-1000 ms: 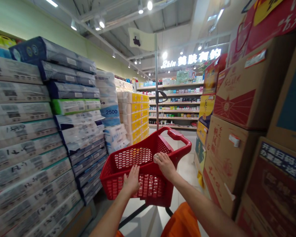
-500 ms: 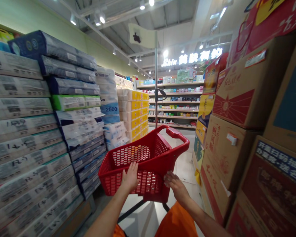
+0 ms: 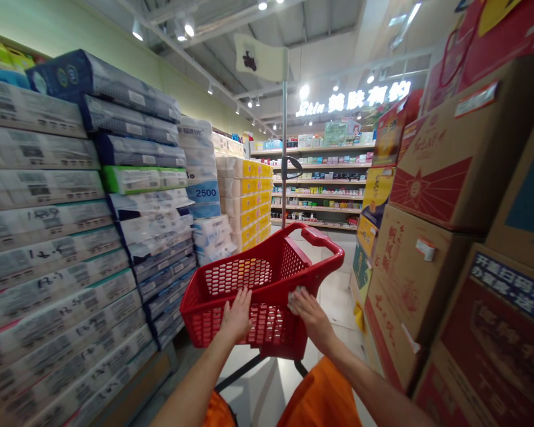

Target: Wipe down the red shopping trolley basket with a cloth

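A red plastic shopping cart [image 3: 267, 323] with perforated basket walls stands in front of me, its handle towards the right. My left hand [image 3: 237, 314] lies on the near side of the basket, fingers stretched out over the rim and nothing in them. Against the right part of the same side, below the rim, my right hand [image 3: 309, 314] presses a small crumpled pale grey cloth [image 3: 295, 296]. The cloth is mostly covered by the fingers. A metal pole [image 3: 284, 130] with a pale flag rises behind the cart.
Tall stacks of wrapped paper packs [image 3: 35, 237] line the left, with yellow-and-white packs [image 3: 251, 201] farther back. On the right, cardboard cartons [image 3: 422, 267] are piled high. Shelves of small goods [image 3: 320, 184] stand across the far end. White floor tiles [image 3: 333, 296] show beside the cart.
My right hand has moved up and to the left along the cart's side, with the cloth under its fingers. My left hand stays on the rim. The view has shifted slightly.
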`<action>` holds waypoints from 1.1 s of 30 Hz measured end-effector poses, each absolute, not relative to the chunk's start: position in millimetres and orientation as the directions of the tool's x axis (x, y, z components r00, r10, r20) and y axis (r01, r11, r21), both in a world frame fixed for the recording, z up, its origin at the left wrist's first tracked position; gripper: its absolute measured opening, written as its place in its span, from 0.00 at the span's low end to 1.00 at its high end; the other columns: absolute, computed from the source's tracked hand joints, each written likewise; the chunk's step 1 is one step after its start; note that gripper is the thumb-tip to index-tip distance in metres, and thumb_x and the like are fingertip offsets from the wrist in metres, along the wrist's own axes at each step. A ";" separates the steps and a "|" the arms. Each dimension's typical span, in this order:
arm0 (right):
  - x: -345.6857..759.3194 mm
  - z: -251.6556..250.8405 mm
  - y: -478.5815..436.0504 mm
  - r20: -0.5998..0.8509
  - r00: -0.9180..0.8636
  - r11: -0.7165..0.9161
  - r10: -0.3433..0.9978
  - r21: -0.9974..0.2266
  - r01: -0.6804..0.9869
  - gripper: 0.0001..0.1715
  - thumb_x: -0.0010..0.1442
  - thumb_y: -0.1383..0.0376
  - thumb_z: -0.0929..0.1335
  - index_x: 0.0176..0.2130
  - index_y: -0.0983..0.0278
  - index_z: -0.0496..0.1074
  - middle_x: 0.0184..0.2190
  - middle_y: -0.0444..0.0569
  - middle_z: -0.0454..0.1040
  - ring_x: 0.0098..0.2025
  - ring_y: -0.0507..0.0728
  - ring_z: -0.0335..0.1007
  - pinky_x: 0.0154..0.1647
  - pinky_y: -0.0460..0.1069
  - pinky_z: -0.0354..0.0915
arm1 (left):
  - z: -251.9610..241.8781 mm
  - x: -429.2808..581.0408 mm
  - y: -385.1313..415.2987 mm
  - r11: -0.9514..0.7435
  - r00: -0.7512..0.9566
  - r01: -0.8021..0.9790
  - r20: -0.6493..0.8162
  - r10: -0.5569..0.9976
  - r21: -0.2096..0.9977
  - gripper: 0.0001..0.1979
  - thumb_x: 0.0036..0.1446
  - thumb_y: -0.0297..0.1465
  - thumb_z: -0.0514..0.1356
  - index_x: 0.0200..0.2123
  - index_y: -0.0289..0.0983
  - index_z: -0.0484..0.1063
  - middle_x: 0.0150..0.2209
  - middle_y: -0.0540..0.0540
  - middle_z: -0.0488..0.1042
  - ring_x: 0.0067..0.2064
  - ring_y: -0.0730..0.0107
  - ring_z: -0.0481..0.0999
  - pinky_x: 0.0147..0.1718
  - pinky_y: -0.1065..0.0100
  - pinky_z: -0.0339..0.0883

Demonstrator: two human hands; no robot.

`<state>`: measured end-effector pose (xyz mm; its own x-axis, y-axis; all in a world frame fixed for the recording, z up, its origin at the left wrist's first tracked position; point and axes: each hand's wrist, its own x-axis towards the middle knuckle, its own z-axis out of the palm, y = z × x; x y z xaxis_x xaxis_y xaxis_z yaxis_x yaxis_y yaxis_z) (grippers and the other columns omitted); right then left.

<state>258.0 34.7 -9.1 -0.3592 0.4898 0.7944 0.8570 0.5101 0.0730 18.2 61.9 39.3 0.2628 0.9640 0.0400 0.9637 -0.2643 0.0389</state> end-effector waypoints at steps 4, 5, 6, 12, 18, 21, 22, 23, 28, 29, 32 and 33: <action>248.7 10.1 48.5 0.826 -0.268 0.452 0.496 0.018 0.892 0.28 0.59 0.77 0.54 0.55 0.59 0.60 0.56 0.47 0.59 0.61 0.57 0.43 0.57 0.59 0.54 | 34.8 7.0 58.5 -0.183 0.180 0.982 0.058 0.982 0.044 0.37 0.46 0.25 0.49 0.61 0.34 0.40 0.64 0.43 0.36 0.64 0.64 0.36 0.57 0.49 0.39; 246.4 3.4 49.4 0.807 -0.299 0.470 0.509 0.030 0.882 0.27 0.59 0.76 0.55 0.54 0.59 0.61 0.55 0.47 0.61 0.61 0.57 0.44 0.57 0.59 0.55 | 34.1 3.9 57.5 -0.169 0.167 0.985 0.057 0.984 0.042 0.37 0.45 0.25 0.49 0.61 0.33 0.40 0.64 0.43 0.36 0.64 0.64 0.36 0.57 0.49 0.39; 243.5 -6.7 48.8 0.777 -0.343 0.495 0.528 0.047 0.867 0.26 0.59 0.76 0.57 0.54 0.59 0.62 0.54 0.47 0.63 0.60 0.57 0.47 0.55 0.58 0.58 | 33.5 1.1 56.7 -0.166 0.164 0.985 0.052 0.985 0.039 0.37 0.45 0.24 0.48 0.61 0.33 0.40 0.64 0.43 0.36 0.64 0.64 0.36 0.57 0.48 0.39; 218.3 -18.1 45.4 0.760 -0.420 0.556 0.496 0.095 0.826 0.24 0.60 0.74 0.57 0.54 0.59 0.61 0.53 0.46 0.64 0.60 0.57 0.47 0.55 0.57 0.58 | 32.9 -8.1 58.8 -0.180 0.179 0.983 0.022 0.984 0.029 0.40 0.42 0.22 0.48 0.61 0.34 0.38 0.64 0.45 0.35 0.64 0.66 0.35 0.57 0.49 0.39; 205.3 -13.3 58.0 0.791 -0.448 0.573 0.417 0.154 0.805 0.25 0.60 0.76 0.56 0.55 0.64 0.59 0.56 0.48 0.61 0.62 0.57 0.39 0.57 0.57 0.56 | 30.9 -11.7 59.0 -0.210 0.209 0.977 0.012 0.978 0.037 0.39 0.43 0.23 0.49 0.61 0.32 0.38 0.64 0.44 0.35 0.64 0.66 0.35 0.57 0.51 0.40; 195.6 -42.2 51.8 0.707 -0.583 0.657 0.400 0.223 0.720 0.23 0.59 0.73 0.59 0.54 0.64 0.61 0.53 0.46 0.64 0.62 0.56 0.42 0.54 0.54 0.60 | 28.3 -13.7 58.4 -0.225 0.224 0.974 0.024 0.974 0.038 0.39 0.43 0.24 0.49 0.61 0.33 0.38 0.64 0.44 0.36 0.64 0.66 0.35 0.58 0.52 0.40; 189.8 -44.3 50.4 0.703 -0.592 0.663 0.394 0.229 0.713 0.23 0.59 0.73 0.59 0.54 0.63 0.62 0.53 0.46 0.65 0.62 0.56 0.43 0.54 0.54 0.60 | 27.6 -15.5 58.3 -0.235 0.234 0.971 0.027 0.972 0.037 0.39 0.43 0.24 0.49 0.61 0.33 0.38 0.64 0.44 0.36 0.64 0.66 0.35 0.58 0.52 0.40; 182.8 -41.3 50.1 0.712 -0.583 0.658 0.391 0.227 0.718 0.23 0.59 0.73 0.59 0.54 0.63 0.61 0.53 0.46 0.64 0.62 0.56 0.43 0.55 0.54 0.59 | 27.0 -18.3 58.1 -0.247 0.246 0.968 0.034 0.969 0.036 0.39 0.43 0.24 0.49 0.61 0.33 0.38 0.64 0.44 0.36 0.64 0.67 0.35 0.58 0.53 0.40; 152.9 -10.1 62.1 0.761 -0.503 0.605 0.410 0.185 0.774 0.26 0.59 0.76 0.56 0.56 0.63 0.57 0.57 0.47 0.58 0.63 0.58 0.39 0.58 0.58 0.53 | 25.6 -45.2 54.2 -0.125 0.123 0.992 0.085 0.989 0.015 0.37 0.45 0.25 0.48 0.60 0.32 0.40 0.64 0.43 0.37 0.64 0.65 0.36 0.58 0.50 0.37; 151.3 -14.4 63.3 0.749 -0.524 0.620 0.407 0.195 0.760 0.26 0.59 0.75 0.56 0.56 0.64 0.58 0.57 0.47 0.59 0.62 0.58 0.39 0.58 0.58 0.54 | 25.3 -50.6 53.0 -0.092 0.091 0.996 0.077 0.993 0.013 0.37 0.45 0.25 0.48 0.60 0.32 0.40 0.64 0.42 0.38 0.64 0.64 0.36 0.58 0.49 0.37; 149.2 -48.4 60.3 0.666 -0.643 0.708 0.379 0.239 0.664 0.23 0.59 0.73 0.59 0.54 0.67 0.61 0.54 0.50 0.63 0.61 0.58 0.43 0.56 0.56 0.58 | 23.9 -61.4 50.8 -0.095 0.093 0.995 0.052 0.994 0.024 0.38 0.43 0.24 0.48 0.60 0.31 0.41 0.63 0.43 0.38 0.63 0.64 0.37 0.58 0.49 0.38; 145.5 -59.4 58.6 0.646 -0.669 0.732 0.367 0.243 0.636 0.22 0.58 0.72 0.59 0.53 0.67 0.63 0.53 0.50 0.65 0.61 0.58 0.45 0.55 0.55 0.59 | 23.4 -64.2 50.6 -0.112 0.110 0.993 0.051 0.993 0.035 0.38 0.43 0.23 0.48 0.60 0.31 0.41 0.63 0.43 0.38 0.63 0.64 0.37 0.58 0.50 0.38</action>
<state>145.5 58.6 -59.4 -0.6695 0.3669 0.6459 0.6361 0.7322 0.2435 -64.2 50.6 23.4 0.1097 0.9927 0.0511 0.9931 -0.1116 0.0354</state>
